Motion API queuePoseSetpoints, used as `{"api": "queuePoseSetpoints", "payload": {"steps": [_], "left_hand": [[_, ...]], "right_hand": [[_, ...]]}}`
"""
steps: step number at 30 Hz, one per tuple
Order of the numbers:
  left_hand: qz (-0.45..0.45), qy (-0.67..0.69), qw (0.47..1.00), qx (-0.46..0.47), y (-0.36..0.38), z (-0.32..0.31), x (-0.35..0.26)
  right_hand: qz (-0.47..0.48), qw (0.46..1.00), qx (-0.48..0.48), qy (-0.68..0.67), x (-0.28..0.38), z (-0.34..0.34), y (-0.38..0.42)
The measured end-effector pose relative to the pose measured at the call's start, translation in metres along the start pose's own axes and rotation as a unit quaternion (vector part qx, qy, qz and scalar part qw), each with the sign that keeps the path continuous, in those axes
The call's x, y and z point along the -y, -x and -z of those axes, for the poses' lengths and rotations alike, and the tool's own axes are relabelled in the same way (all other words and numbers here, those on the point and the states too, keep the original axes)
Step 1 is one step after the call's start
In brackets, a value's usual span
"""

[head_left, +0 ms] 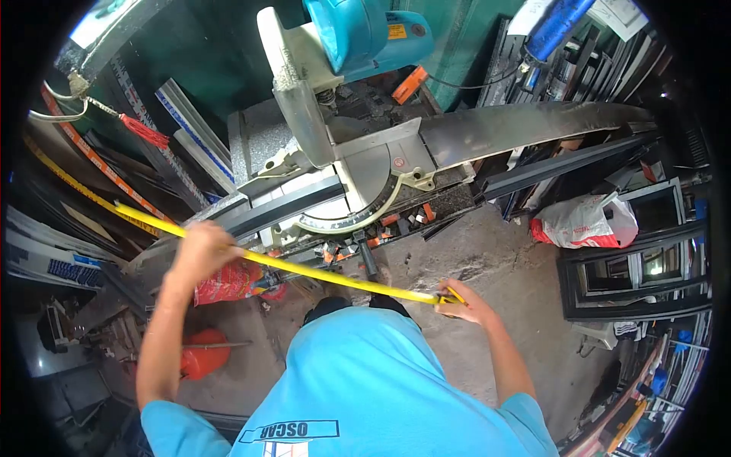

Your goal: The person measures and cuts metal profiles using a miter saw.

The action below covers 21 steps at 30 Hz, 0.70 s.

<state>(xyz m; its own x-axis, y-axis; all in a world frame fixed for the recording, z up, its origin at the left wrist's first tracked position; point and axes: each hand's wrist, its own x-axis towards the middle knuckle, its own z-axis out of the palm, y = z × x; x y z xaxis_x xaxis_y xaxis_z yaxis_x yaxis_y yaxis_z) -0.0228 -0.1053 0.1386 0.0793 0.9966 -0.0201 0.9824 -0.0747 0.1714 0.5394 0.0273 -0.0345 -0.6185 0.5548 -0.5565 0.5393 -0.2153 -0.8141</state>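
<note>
A yellow tape measure (pixel 327 275) is drawn out across the front of my body. My left hand (pixel 202 253) is closed around its blade, and the blade's end sticks out past it to the upper left. At the other end my right hand (pixel 466 303) grips the tape measure's yellow and black body, mostly hidden by the fingers. A thin yellow-orange stick, perhaps a pencil, shows by these fingers. Beyond the tape stands a teal miter saw (pixel 346 38), with a dark metal profile (pixel 285 207) lying across its base, apart from both hands.
Metal strips (pixel 194 137) lean at the left. A long grey surface (pixel 525 133) extends right of the saw, with another dark profile (pixel 563 166) before it. Dark frames (pixel 640 305) and a white-red bag (pixel 582 222) stand at right. An orange-red container (pixel 204 355) sits lower left.
</note>
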Motion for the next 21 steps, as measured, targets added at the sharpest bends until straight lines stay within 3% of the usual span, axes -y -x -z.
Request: {"api": "queuePoseSetpoints", "payload": {"steps": [2,4,6,8,12,14,15,16,18,21], "left_hand": [[0.012,0.063,0.997,0.049,-0.022,-0.040,-0.056],[0.082,0.076,0.968,0.225,-0.049,-0.064,-0.117],[0.000,0.103,0.966,0.238,-0.067,-0.108,-0.145],[0.008,0.165,0.964,0.210,-0.083,-0.136,-0.169],[-0.012,0.167,0.973,0.157,-0.095,-0.134,-0.165],[-0.047,0.214,0.975,-0.017,-0.090,-0.117,-0.147],[-0.017,0.218,0.975,-0.035,-0.088,-0.112,-0.133],[0.010,0.183,0.976,-0.121,-0.082,-0.112,-0.119],[0.112,0.096,0.967,-0.208,-0.071,-0.119,-0.082],[0.254,0.003,0.946,-0.202,-0.060,-0.118,-0.040]], "right_hand": [[0.043,0.998,0.005,0.048,0.027,-0.011,-0.020],[0.135,0.985,-0.006,0.108,0.055,-0.022,-0.041],[0.160,0.978,-0.010,0.135,0.084,-0.026,-0.055],[0.189,0.968,-0.011,0.163,0.096,-0.025,-0.063],[0.291,0.929,-0.039,0.225,0.101,-0.008,-0.081],[0.310,0.908,-0.093,0.266,0.095,0.009,-0.091],[0.345,0.892,-0.114,0.267,0.096,0.019,-0.095],[0.347,0.886,-0.129,0.280,0.096,0.027,-0.101],[0.272,0.888,-0.149,0.339,0.113,0.039,-0.103],[0.259,0.892,-0.141,0.341,0.114,0.053,-0.122]]}}
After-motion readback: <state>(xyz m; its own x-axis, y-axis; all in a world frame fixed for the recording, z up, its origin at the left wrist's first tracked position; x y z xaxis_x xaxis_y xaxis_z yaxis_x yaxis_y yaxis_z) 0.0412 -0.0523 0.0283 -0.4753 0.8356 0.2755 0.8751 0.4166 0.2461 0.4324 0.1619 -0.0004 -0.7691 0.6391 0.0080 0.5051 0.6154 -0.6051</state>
